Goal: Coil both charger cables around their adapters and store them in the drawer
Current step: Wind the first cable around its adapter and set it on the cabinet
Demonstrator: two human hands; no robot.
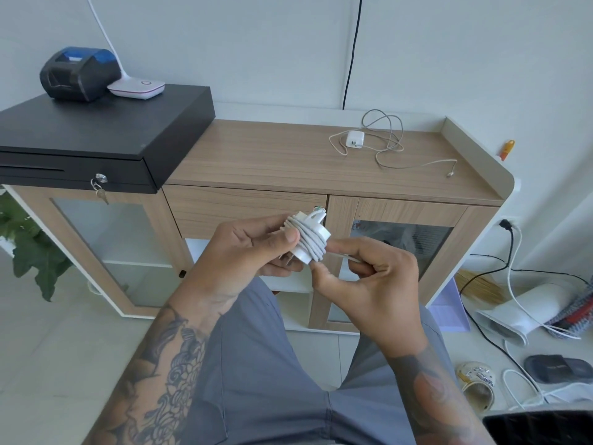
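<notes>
While left hand (253, 245) grips coiled adapter (306, 240) | right hand (362, 277) pinches cable end (348, 258), fingers curled

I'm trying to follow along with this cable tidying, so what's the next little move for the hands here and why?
Probably wrap the last short tail once more and tuck its end under the coil. The left hand grips the white adapter, already wound with many turns, while the right hand pinches the remaining cable end. The second charger lies uncoiled on the cabinet top, and the drawer is shut.
</notes>
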